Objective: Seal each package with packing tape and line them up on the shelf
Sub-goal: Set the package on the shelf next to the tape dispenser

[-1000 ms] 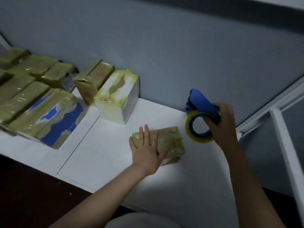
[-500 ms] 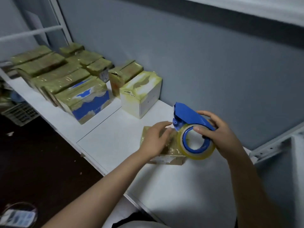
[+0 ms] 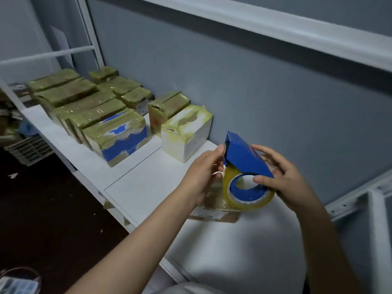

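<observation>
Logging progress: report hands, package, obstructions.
Right hand grips dispenser. Left hand pinches at its front. Package lies on shelf beneath both. Sealed packages stand clear, left.

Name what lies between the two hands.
The blue tape dispenser with its tape roll, head view; right hand grips it, left hand holds its front.

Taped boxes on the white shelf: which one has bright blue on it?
The wide tape-wrapped box left of the white carton, with blue patches on top and front. The others show only greenish, brown or white.
</observation>
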